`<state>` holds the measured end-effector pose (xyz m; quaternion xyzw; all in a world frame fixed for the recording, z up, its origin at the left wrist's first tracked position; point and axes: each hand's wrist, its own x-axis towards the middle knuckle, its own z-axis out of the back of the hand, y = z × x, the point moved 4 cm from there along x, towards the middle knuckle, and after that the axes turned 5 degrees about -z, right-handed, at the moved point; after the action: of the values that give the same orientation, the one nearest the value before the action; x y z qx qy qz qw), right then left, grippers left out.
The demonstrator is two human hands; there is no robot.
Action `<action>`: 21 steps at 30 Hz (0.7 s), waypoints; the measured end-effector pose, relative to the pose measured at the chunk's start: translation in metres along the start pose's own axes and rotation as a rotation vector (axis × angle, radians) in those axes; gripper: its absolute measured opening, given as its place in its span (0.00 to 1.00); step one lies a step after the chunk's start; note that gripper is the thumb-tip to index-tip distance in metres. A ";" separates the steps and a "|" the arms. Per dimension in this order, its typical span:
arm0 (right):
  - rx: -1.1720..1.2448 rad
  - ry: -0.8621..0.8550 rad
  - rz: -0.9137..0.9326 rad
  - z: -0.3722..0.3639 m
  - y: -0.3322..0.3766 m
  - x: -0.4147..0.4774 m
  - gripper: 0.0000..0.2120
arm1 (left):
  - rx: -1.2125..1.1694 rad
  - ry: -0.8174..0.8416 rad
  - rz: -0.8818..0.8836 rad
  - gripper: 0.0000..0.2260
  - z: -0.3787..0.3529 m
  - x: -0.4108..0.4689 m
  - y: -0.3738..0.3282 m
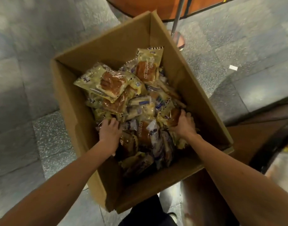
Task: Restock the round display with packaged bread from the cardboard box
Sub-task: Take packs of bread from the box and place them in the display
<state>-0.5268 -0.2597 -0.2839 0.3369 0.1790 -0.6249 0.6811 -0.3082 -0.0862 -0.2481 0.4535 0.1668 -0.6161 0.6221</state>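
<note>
Left hand [110,129], lower middle of frame, had its fingers curled down around bread packs [114,85] at the pile's left edge. Right hand [184,122] gripped a single bread pack [171,118], thumb over its top, at the pile's right edge. Both hands were inside the open cardboard box [71,101], which filled the centre and held the packs in a loose heap. Grey tiled floor [26,62] lay around it. A metal pole [176,18] and an orange curved panel [140,5] sat at the top.
</note>
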 end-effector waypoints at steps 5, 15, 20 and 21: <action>-0.023 0.018 0.034 0.009 -0.003 -0.007 0.40 | 0.139 -0.081 -0.083 0.23 0.019 -0.004 0.015; 0.303 0.236 0.078 0.034 -0.001 -0.060 0.48 | -0.814 -0.090 -0.092 0.31 0.052 -0.014 0.069; 0.361 0.204 0.050 0.053 -0.007 -0.085 0.64 | -1.041 -0.107 -0.123 0.33 0.068 -0.032 0.083; 0.393 0.188 0.042 0.059 -0.010 -0.090 0.60 | -1.081 -0.115 -0.134 0.32 0.073 -0.037 0.083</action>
<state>-0.5607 -0.2345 -0.1844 0.5236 0.1096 -0.5994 0.5955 -0.2649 -0.1336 -0.1512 0.0230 0.4539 -0.5045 0.7341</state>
